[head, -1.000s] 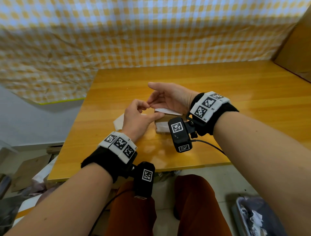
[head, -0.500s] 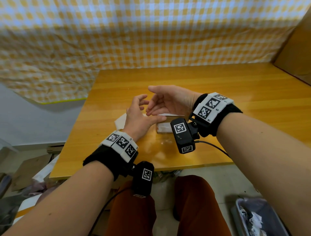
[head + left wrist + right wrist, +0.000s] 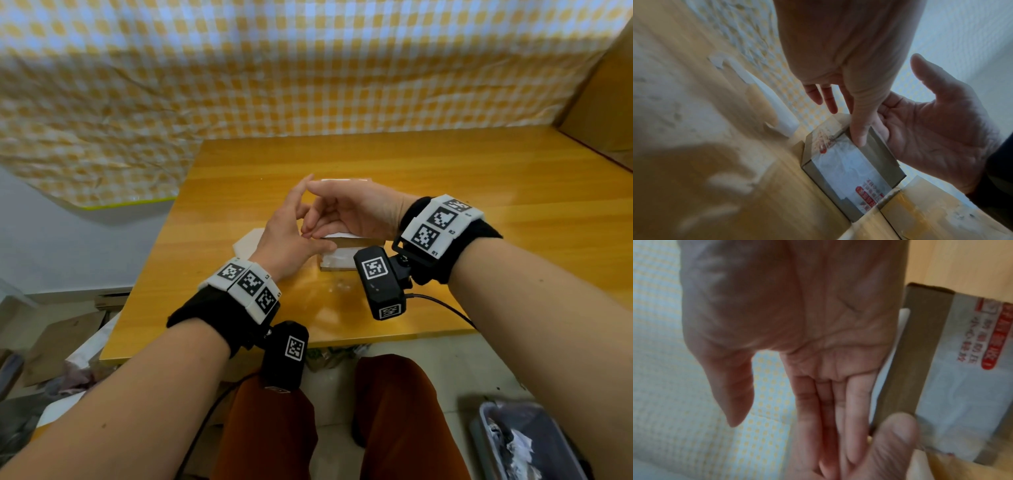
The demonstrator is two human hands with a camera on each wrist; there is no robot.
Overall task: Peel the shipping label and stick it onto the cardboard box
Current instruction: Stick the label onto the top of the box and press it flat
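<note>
A small cardboard box point(image 3: 346, 241) sits mid-table, with white tape printed in red on its near side point(image 3: 851, 172). A white label edge point(image 3: 337, 235) shows on its top; the rest is hidden under my hands. My left hand point(image 3: 291, 233) stands at the box's left end with straight fingers, and its thumb point(image 3: 859, 133) rests on the top edge. My right hand point(image 3: 349, 209) hovers over the box with relaxed fingers, holding nothing. Its open palm point(image 3: 937, 129) faces the left hand. The box point(image 3: 920, 353) lies beside my right hand point(image 3: 797, 321).
A white paper sheet point(image 3: 246, 243) lies on the wooden table point(image 3: 479, 192) just left of my left hand. A flat white object point(image 3: 346, 180) sits behind my right hand. A checked cloth point(image 3: 308, 68) hangs behind the table. A bin point(image 3: 524, 445) stands on the floor at the right.
My left hand's fingers were curled against my right fingertips a second ago; they have straightened. Both hands have spread open over the box, and the left thumb now rests on its edge.
</note>
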